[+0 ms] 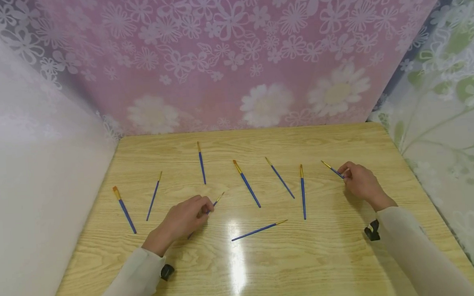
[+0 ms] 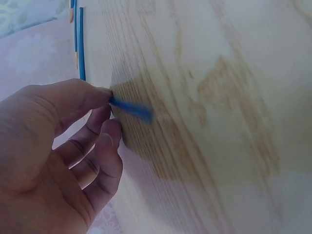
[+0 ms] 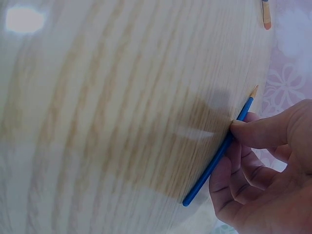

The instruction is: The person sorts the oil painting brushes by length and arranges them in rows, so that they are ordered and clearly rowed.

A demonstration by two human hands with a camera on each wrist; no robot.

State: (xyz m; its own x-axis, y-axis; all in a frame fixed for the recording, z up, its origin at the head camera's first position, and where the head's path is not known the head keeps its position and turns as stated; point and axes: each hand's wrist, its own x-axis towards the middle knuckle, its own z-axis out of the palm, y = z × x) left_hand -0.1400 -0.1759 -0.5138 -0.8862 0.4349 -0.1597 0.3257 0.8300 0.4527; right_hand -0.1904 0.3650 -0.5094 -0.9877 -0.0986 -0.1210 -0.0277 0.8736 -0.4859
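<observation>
My left hand point(image 1: 188, 216) pinches a thin blue-handled paintbrush point(image 1: 218, 199) between thumb and fingertips, left of the table's middle. Its tip points away to the right, and the handle end point(image 2: 139, 112) shows blurred past the thumb in the left wrist view. Over at the right side, my right hand point(image 1: 361, 181) holds another blue paintbrush point(image 3: 209, 168) by its handle, thumb against fingers, close over the wood. That brush's gold ferrule point(image 1: 326, 164) and tip point to the far left. Nearest the left hand on its right lies a slim paintbrush point(image 1: 259, 230), slanting across the table.
Several more blue paintbrushes lie spread on the wooden table point(image 1: 327, 259), among them a wide flat one point(image 1: 124, 211) at the left and an upright-lying one point(image 1: 302, 191) toward the right. A pink floral wall covering point(image 1: 217, 77) rises behind the table's far edge.
</observation>
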